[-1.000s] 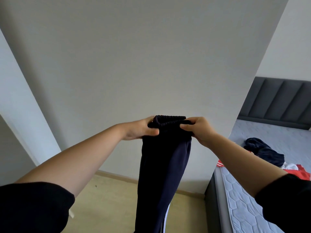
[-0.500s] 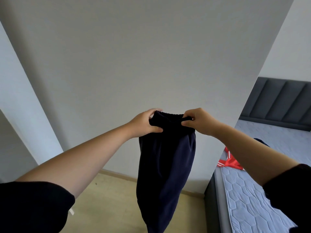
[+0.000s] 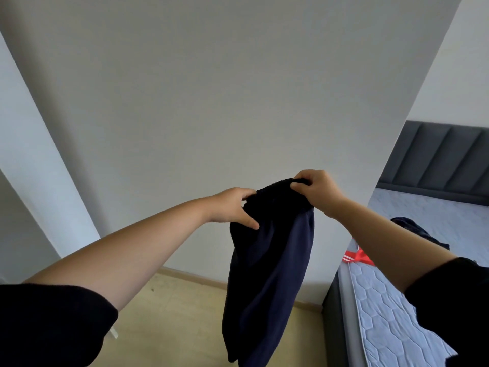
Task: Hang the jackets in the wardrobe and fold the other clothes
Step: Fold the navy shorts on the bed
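— In front of the wall (image 3: 211,102), what is held up?
— Navy trousers (image 3: 267,274), in the air at arm's length. They hang from the waistband (image 3: 275,189) down past the bottom edge of the view, touching only the hands.
— How are they held?
— The left hand (image 3: 232,207) pinches the left end of the waistband, thumb on the front of the cloth, fingers curled behind. The right hand (image 3: 317,192) grips the right end a little higher, fingers curled over the top edge, so the band slants up to the right.
— And the room?
— The wall is plain pale grey, with a wooden skirting (image 3: 190,276) at its foot, and the floor (image 3: 172,313) is light wood-coloured. The wall ends at a corner on the right. Past it stands a bed (image 3: 333,327) with a bare quilted mattress (image 3: 383,327) and a padded grey headboard (image 3: 436,160).
— Anything on the bed?
— A red garment (image 3: 357,256) with white stripes at the near edge, and a dark garment (image 3: 418,231) farther up the mattress, only partly in view
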Action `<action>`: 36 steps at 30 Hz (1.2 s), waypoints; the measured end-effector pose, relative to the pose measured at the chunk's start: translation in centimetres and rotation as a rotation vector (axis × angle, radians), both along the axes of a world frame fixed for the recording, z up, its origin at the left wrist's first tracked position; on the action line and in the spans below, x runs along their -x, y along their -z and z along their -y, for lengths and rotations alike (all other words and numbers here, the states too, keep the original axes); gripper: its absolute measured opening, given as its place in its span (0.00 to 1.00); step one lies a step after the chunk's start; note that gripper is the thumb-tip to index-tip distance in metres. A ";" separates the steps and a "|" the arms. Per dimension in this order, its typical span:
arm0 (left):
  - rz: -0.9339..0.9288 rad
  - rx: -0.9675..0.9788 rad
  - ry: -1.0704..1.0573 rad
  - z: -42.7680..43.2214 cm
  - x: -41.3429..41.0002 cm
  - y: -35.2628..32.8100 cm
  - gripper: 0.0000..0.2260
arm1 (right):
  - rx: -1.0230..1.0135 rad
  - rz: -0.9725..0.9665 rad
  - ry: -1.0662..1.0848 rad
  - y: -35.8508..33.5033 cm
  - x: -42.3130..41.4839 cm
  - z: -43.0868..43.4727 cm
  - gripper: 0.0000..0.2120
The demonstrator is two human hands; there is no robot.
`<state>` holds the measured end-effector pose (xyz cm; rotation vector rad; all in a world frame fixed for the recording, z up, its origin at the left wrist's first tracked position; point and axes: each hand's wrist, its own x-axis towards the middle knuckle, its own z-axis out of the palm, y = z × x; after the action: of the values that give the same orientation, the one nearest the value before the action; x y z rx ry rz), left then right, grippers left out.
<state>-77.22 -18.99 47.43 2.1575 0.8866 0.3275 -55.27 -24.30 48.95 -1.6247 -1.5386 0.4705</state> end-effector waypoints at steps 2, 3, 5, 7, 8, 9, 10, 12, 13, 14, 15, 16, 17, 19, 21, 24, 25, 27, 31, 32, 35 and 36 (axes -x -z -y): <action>-0.139 -0.040 0.020 -0.2 0.3 -0.2 0.20 | 0.030 0.116 -0.042 0.5 0.2 0.0 0.06; -0.224 -0.111 0.029 -0.3 0.5 -0.4 0.19 | 0.060 0.208 -0.083 0.5 0.3 0.0 0.05; -0.357 -0.281 0.045 -0.3 0.4 -0.8 0.14 | 0.142 0.377 -0.168 0.2 0.4 0.0 0.05; -0.349 -0.338 0.035 -0.4 0.2 -1.1 0.11 | 0.180 0.439 -0.211 -0.1 0.2 0.1 0.07; -0.320 -0.336 0.021 -0.4 0.2 -1.4 0.09 | 0.173 0.435 -0.223 -0.3 -0.1 0.2 0.08; -0.294 -0.335 0.008 -0.4 0.1 -1.8 0.07 | 0.161 0.404 -0.237 -0.5 -0.4 0.4 0.09; -0.276 -0.342 -0.003 -0.4 0.1 -2.2 0.06 | 0.158 0.355 -0.257 -0.6 -0.7 0.7 0.09; -0.269 -0.360 -0.008 -0.5 0.0 -3.0 0.06 | 0.191 0.302 -0.304 -0.8 -0.7 1.2 0.13; -0.269 -0.370 -0.005 -0.4 -0.1 -3.2 0.07 | 0.202 0.340 -0.314 -0.8 -0.6 1.2 0.17; -0.267 -0.381 -0.001 -0.3 -0.3 -3.5 0.08 | 0.194 0.401 -0.318 -0.6 -0.3 1.2 0.20; -0.265 -0.390 0.003 -0.2 -0.5 -3.7 0.09 | 0.179 0.445 -0.319 -0.5 0.1 1.2 0.22; -0.265 -0.399 0.009 -0.2 -0.7 -3.9 0.09 | 0.174 0.462 -0.316 -0.4 0.5 1.1 0.20; -0.268 -0.411 0.019 -0.1 -0.8 -4.1 0.08 | 0.187 0.457 -0.301 -0.5 0.9 1.1 0.15; -0.291 -0.432 0.050 0.2 -1.0 -4.1 0.06 | 0.240 0.486 -0.285 -0.6 1.2 0.9 0.11; -0.347 -0.472 0.089 0.2 -0.9 -4.0 0.04 | 0.268 0.528 -0.297 -0.5 1.4 0.7 0.12; -0.430 -0.574 0.135 0.1 -0.8 -4.1 0.03 | 0.253 0.478 -0.279 -0.3 2.0 0.5 0.15; -0.435 -0.599 0.136 0.0 -0.8 -4.1 0.04 | 0.265 0.443 -0.266 -0.4 2.2 0.3 0.18; -0.372 -0.599 0.113 -0.2 -0.9 -3.9 0.07 | 0.323 0.468 -0.244 -0.8 2.6 -0.1 0.22; 0.023 -0.338 -0.051 -0.7 -0.4 -3.2 0.19 | 0.449 0.454 -0.250 -1.9 3.0 -1.0 0.08; 0.112 -0.253 -0.103 -0.9 -0.3 -2.8 0.22 | 0.465 0.370 -0.261 -2.2 2.9 -1.1 0.06; 0.254 0.090 -0.160 -1.3 0.3 -1.3 0.21 | 0.547 0.097 -0.290 -2.9 2.6 -1.4 0.05; 0.269 0.243 -0.122 -1.5 0.6 -0.7 0.18 | 0.581 0.034 -0.289 -3.1 2.4 -1.5 0.06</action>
<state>-77.77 -17.52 48.10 1.7918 0.8569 0.5293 -57.71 -22.78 52.01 -1.8378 -1.7760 1.1360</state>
